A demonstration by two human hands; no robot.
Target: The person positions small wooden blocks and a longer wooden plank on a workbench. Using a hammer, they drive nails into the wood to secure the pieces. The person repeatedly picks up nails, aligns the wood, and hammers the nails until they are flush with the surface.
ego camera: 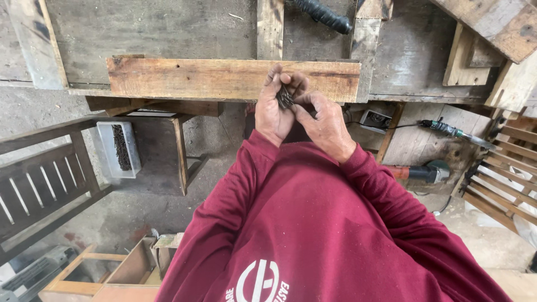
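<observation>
My left hand is cupped around a small bunch of dark nails, held upright in the palm and fingers. My right hand reaches in from the right, its fingertips touching the bunch. Both hands hover just in front of a rough wooden board that lies across the workbench. Dark red sleeves cover both arms.
A clear plastic box of dark nails sits on a low wooden stand at the left. A slatted bench stands further left. Power tools and a cable lie at the right, beside stacked slats. More boards lean at top right.
</observation>
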